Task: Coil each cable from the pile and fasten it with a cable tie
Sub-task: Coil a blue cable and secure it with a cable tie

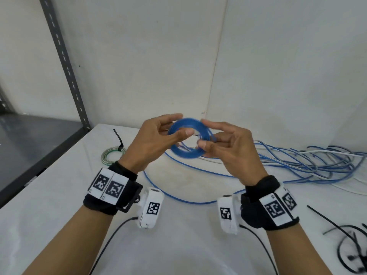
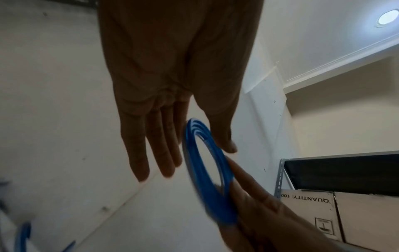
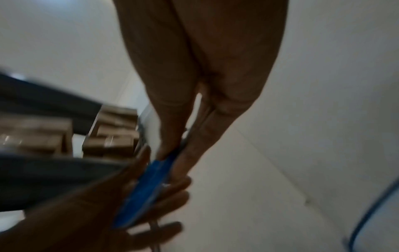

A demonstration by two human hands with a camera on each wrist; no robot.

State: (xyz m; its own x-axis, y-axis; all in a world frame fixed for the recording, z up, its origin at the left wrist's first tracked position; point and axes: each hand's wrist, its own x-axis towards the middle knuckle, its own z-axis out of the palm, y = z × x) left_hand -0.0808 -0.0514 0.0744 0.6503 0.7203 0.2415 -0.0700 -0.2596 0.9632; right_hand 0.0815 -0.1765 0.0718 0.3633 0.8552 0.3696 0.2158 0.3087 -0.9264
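Blue coil (image 1: 187, 138) sits mid-frame above the table (image 1: 59, 195), pinched between my left hand (image 1: 154, 143) and right hand (image 1: 232, 153). I judge its untied loops could spring apart if either pinch slackens; the trailing tail (image 1: 178, 195) toward the pile (image 1: 317, 161) may snag.

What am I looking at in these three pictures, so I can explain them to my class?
No machine here: a person works with bare hands, wearing three cameras. One picture comes from the head, looking down at a white table; the other two come from the wrists, looking along the fingers. Both the left hand and the right hand hold a blue coil above the table, with its loose end trailing down. On the table lie a pile of cables, a finished coil with a tie, and spare black ties.
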